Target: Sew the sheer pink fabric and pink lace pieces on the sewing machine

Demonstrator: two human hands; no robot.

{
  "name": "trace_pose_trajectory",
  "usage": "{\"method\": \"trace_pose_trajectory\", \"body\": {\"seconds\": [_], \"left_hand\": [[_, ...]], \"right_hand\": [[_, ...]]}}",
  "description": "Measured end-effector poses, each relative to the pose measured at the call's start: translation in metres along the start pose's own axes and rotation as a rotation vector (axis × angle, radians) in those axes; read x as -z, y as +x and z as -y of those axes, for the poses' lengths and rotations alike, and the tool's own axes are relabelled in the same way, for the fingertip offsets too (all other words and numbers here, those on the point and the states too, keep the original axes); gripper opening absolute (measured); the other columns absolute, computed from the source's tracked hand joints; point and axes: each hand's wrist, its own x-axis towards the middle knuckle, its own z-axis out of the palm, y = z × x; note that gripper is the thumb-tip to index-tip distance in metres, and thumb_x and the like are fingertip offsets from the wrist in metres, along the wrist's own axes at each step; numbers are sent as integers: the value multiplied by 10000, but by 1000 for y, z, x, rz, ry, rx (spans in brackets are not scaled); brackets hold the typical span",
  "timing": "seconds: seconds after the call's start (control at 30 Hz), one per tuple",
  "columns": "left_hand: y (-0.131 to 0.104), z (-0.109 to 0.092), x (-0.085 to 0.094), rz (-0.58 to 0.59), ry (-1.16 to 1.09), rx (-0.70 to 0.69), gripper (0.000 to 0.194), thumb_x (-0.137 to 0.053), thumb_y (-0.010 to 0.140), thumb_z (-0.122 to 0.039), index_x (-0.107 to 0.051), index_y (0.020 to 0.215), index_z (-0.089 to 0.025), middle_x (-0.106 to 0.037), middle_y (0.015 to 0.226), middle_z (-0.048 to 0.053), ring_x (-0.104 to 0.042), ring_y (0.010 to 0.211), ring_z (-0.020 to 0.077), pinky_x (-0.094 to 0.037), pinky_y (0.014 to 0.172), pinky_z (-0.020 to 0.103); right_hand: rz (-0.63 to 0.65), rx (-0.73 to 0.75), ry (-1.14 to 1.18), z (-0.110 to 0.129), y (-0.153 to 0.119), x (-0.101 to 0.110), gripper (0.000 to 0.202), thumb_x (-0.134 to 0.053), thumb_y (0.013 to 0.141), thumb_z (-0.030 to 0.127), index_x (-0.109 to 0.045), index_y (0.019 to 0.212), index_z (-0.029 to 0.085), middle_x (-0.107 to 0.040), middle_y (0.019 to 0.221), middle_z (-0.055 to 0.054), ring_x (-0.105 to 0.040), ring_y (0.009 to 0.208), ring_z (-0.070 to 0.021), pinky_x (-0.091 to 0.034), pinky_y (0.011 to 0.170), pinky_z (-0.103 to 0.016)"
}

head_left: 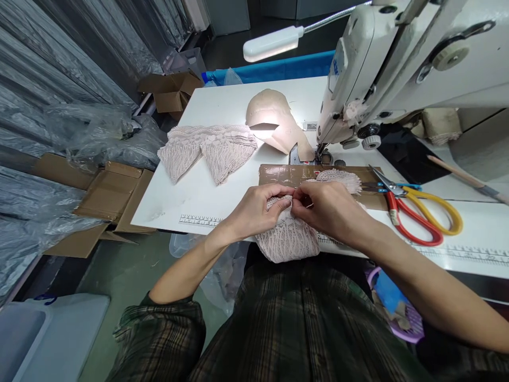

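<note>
Both hands meet at the table's front edge over a piece of pale pink lace fabric point(289, 241), which hangs partly over the edge. My left hand point(264, 208) pinches its upper edge between thumb and fingers. Close beside it, my right hand point(324, 204) has its thumb and fingertips closed on the same edge; the exact point of grip is partly hidden. Behind my right hand, more pink lace point(342, 180) lies on a brown taped board point(284, 174). The sewing machine's needle and presser foot point(319, 153) stand just beyond the board.
Scissors with red and yellow handles point(417, 207) lie right of my hands. Stacked lace pieces point(210, 148) and a beige paper pattern point(272, 116) lie on the white table point(170, 199). The sewing machine point(358, 63) and a lamp point(272, 43) overhang it. Cardboard boxes point(111, 191) stand left.
</note>
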Motion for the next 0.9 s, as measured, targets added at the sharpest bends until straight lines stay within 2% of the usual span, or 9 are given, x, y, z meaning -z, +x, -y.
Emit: {"method": "trace_pose_trajectory", "body": {"seconds": [0.1, 0.2, 0.3, 0.4, 0.57, 0.67, 0.83, 0.9], "left_hand": [[0, 3, -1, -4, -6, -14, 223, -629, 916, -220, -750, 1093, -157, -771, 1094, 67, -715, 1025, 199, -554, 952, 328], [1, 6, 1, -3, -54, -12, 229, -653, 907, -249, -750, 1090, -152, -769, 1109, 72, -713, 1042, 200, -552, 966, 323], [2, 9, 3, 12, -107, 2, 240, -662, 904, -259, -749, 1094, -141, -765, 1123, 86, -712, 1047, 205, -551, 979, 331], [3, 12, 2, 8, -107, -5, 251, -657, 912, -269, -746, 1111, -144, -761, 1132, 93, -707, 1061, 213, -539, 1006, 352], [5, 15, -3, -16, -52, -58, 223, -633, 924, -249, -753, 1097, -174, -761, 1132, 77, -705, 1050, 206, -538, 1005, 357], [5, 16, -3, -35, -84, -67, 218, -645, 916, -242, -749, 1095, -175, -758, 1141, 73, -700, 1062, 201, -534, 1012, 347], [7, 20, 2, -8, -261, -45, 273, -695, 897, -304, -729, 1124, -155, -745, 1175, 95, -699, 1084, 203, -537, 1009, 339], [8, 22, 3, -18, -312, -39, 290, -704, 894, -311, -722, 1141, -159, -739, 1189, 97, -696, 1088, 197, -536, 1004, 334]], "right_hand": [[-3, 9, -20, -1, 2, -1, 110, -586, 820, 204, -596, 715, 170, -633, 636, -41, -518, 564, -147, -273, 568, -289], [-33, 76, 81, -7, 3, -3, 101, -607, 793, 200, -559, 705, 184, -598, 617, -5, -483, 553, -125, -290, 563, -272], [-73, 141, 254, -15, 1, -6, 62, -591, 802, 197, -580, 743, 184, -617, 640, 2, -514, 568, -121, -344, 576, -257], [-75, 131, 348, -18, -1, -7, 87, -568, 842, 225, -634, 806, 182, -661, 664, -12, -564, 576, -134, -380, 586, -258], [-93, 111, 81, -14, 2, -10, 132, -552, 832, 232, -619, 733, 177, -659, 649, -59, -551, 558, -161, -322, 559, -288], [-164, 145, 49, -13, 3, -15, 127, -551, 810, 232, -550, 691, 187, -608, 614, -44, -499, 533, -141, -301, 549, -286], [-353, 263, 300, -15, -1, -18, 82, -550, 780, 189, -512, 709, 204, -554, 618, 7, -449, 529, -104, -345, 534, -251], [-378, 250, 414, -16, -2, -17, 82, -545, 786, 171, -528, 714, 205, -552, 620, 15, -455, 534, -99, -366, 533, -243]]}}
